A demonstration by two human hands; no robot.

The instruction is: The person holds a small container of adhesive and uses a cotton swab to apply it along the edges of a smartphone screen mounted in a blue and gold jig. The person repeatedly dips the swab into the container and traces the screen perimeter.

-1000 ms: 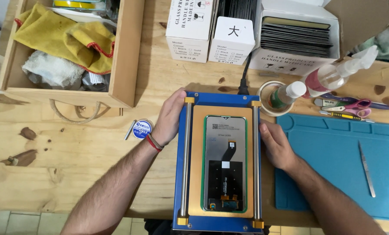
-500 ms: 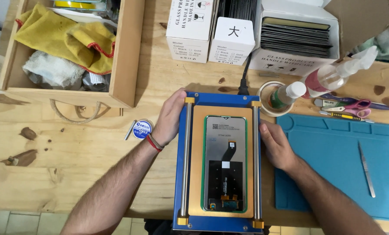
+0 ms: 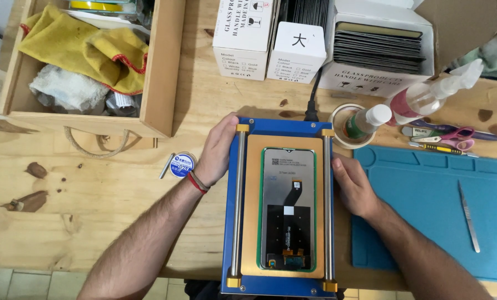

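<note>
A blue heating plate (image 3: 232,233) with two metal rails and a tan pad lies on the wooden bench in front of me. A phone screen assembly (image 3: 288,208) rests face down on the pad, its black back and flex cable showing. My left hand (image 3: 218,149) grips the plate's left edge near the top corner. My right hand (image 3: 353,186) presses against the plate's right side, fingers along the rail. Neither hand touches the screen.
A blue work mat (image 3: 437,205) with a metal scalpel (image 3: 467,215) lies to the right. Behind are white boxes (image 3: 243,39), a spray bottle (image 3: 426,97), a small bottle in a tape roll (image 3: 362,123), scissors (image 3: 454,133). A wooden tray (image 3: 159,72) with yellow cloth sits left; a wire spool (image 3: 180,165) lies close.
</note>
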